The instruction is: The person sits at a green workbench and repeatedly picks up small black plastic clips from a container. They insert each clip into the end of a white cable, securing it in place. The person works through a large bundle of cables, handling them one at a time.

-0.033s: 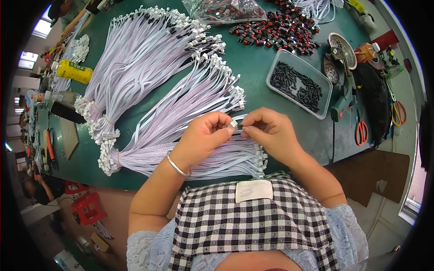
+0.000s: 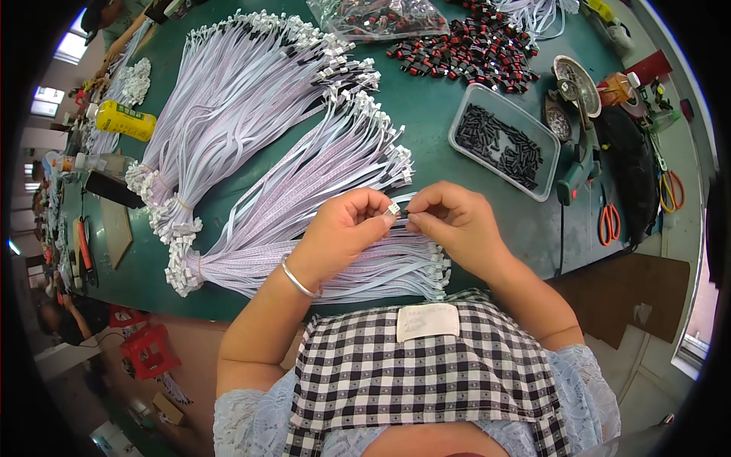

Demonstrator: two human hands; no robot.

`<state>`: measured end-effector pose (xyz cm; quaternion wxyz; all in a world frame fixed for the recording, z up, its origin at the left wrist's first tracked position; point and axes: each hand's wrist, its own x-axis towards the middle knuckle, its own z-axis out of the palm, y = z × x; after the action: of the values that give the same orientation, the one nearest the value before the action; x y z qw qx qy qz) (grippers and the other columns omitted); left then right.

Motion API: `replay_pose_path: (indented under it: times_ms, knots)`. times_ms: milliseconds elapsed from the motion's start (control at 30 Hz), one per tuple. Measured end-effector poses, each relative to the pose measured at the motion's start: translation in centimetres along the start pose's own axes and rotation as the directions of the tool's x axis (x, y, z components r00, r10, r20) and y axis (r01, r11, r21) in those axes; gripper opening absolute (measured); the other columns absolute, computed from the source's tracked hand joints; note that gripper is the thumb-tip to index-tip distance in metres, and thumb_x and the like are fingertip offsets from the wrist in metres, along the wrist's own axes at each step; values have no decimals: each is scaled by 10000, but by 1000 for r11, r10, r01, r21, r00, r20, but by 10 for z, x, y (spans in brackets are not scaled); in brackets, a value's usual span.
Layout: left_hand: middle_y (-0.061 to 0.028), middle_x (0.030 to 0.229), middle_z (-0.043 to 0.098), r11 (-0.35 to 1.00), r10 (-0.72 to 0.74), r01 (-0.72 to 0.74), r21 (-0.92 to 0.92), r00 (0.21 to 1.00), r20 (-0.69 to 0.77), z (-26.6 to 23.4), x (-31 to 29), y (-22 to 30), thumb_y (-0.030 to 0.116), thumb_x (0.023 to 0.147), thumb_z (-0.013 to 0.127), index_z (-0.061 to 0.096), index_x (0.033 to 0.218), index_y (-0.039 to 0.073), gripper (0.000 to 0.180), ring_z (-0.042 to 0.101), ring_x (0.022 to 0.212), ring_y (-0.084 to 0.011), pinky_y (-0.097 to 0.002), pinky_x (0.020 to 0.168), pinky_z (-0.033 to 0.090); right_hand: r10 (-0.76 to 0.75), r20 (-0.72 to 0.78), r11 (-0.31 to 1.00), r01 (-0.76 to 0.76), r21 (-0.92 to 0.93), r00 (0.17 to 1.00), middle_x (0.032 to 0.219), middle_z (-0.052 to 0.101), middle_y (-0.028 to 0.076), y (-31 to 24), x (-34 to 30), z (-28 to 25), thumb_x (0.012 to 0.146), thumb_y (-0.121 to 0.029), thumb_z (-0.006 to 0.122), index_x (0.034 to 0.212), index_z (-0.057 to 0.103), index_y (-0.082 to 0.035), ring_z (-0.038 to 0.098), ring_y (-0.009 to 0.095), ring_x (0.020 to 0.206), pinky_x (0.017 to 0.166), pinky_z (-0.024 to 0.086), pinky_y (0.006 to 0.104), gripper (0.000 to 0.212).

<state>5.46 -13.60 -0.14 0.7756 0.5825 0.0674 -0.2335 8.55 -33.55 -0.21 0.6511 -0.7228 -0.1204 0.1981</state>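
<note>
While pinching white connector [image 2: 394, 208] mid-frame in left hand [image 2: 349, 230], pinching tiny unclear piece [image 2: 406, 212] in right hand [image 2: 458, 228]; seemingly done with black-collared cables [image 2: 236, 107] upper left, not with white-ended cables [image 2: 384, 268] lower centre.

On our bench [image 2: 525, 236], one cable bundle [image 2: 251, 266] ran beneath our left hand [image 2: 346, 225], a second bundle [image 2: 228, 107] beyond it, leftward. Ahead and right of our right hand [image 2: 461, 225], we had a tub [image 2: 459, 113] holding small parts [image 2: 481, 129], with scissors [image 2: 603, 222] farther right. Well beyond lay a component heap [image 2: 483, 57], a bag [image 2: 381, 19] leftward.
</note>
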Motion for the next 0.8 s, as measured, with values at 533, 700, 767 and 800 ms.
replay_pose_path:
  times_ms: [533, 700, 767, 800]
  knots:
    - [-18, 871, 593, 997, 27, -26, 66, 1000, -10, 0, -1, -4, 42, 877, 609, 582, 998, 10, 129, 555, 773, -79, -226, 718, 473, -116, 4, 989, 116, -89, 993, 835, 638, 74, 5, 1, 2, 778, -9, 676, 881, 632, -17, 616, 152, 740, 641, 486, 263, 112]
    - [-12, 888, 600, 959, 51, -39, 282, 998, -34, 0, -3, -1, 48, 874, 617, 587, 995, 12, 130, 556, 796, -61, -215, 718, 466, -160, 30, 980, 162, -112, 987, 840, 629, 70, 5, 1, 3, 784, -5, 663, 891, 629, -18, 611, 150, 730, 646, 483, 261, 113]
    - [-8, 906, 604, 919, 87, -63, 389, 995, -43, 1, -7, 2, 47, 868, 624, 592, 1011, 11, 151, 557, 811, -56, -211, 724, 465, -151, 47, 981, 156, -117, 987, 838, 623, 68, 4, 1, 4, 786, -4, 657, 893, 626, -16, 606, 148, 724, 648, 482, 258, 112]
    - [-6, 914, 606, 895, 103, -72, 440, 994, -47, 1, -9, 3, 46, 865, 627, 595, 1019, 10, 162, 558, 819, -54, -208, 727, 464, -147, 52, 980, 152, -130, 988, 835, 619, 66, 3, 1, 4, 784, -3, 656, 890, 624, -15, 604, 144, 723, 649, 482, 257, 111]
